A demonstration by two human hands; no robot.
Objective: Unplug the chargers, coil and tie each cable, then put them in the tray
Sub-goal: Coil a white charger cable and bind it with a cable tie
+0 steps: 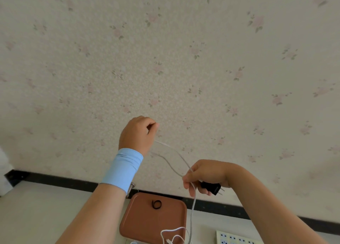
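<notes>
My right hand [206, 175] grips a black charger plug [211, 187], its two prongs pointing right, together with a strand of the white cable [175, 152]. My left hand [137, 133], raised against the wall with a light blue wristband below it, pinches the same cable higher up, so a loop hangs between the hands. The cable's loose end trails down past the right hand onto a brown tray [139, 223] on the table. A small black cable tie [156, 204] lies coiled in the tray.
A white power strip [233, 238] lies at the bottom right on the pale table. A dark strip [55, 179] runs along the base of the flowered wallpaper behind the table. A small metal fitting shows by the left wrist.
</notes>
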